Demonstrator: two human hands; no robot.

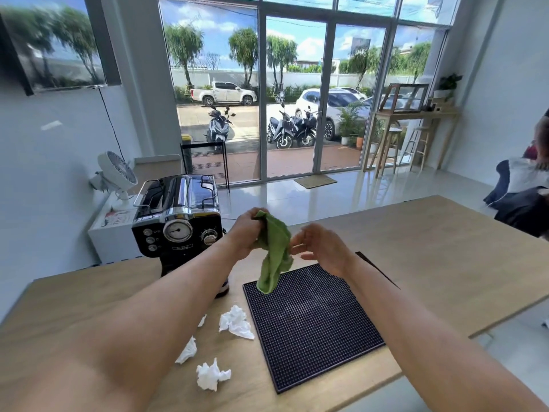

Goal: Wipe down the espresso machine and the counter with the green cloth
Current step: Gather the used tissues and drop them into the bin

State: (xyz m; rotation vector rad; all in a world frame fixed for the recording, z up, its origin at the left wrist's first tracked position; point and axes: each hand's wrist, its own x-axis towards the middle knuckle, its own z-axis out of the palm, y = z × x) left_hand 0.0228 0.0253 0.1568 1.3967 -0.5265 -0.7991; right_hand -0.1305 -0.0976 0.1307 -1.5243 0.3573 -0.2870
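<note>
Pale wood desk (430,257) runs across a bright, glass-fronted room. Above its middle we find the green cloth (274,251), held up in the air and not yet on any surface. It hangs bunched and long, its axis running top to bottom. The upper end is in the left hand (245,233), whose fingers (258,223) are curled tight round it. The lower end dangles over the far left corner of the black rubber mat (315,322) (whether it brushes the mat we cannot tell).

Just to the cloth's right is the right hand (323,248), its fingers (298,246) apart and loosely bent, holding nothing. Their tips are at or just short of the cloth's edge.

Outward to the left, beyond the left wrist, stands the espresso machine (178,224), black and chrome, near the desk's far left edge. So the machine lies leftward from the gripping fingers, and the left hand is the nearer of the two. We judge that no wiping has begun. The next move likely calls for gathering the cloth into a pad and carrying it left to the machine's face.

Crumpled white tissues (236,322) lie on the desk nearer us, beside the mat, and would sit in the way of a wipe.
</note>
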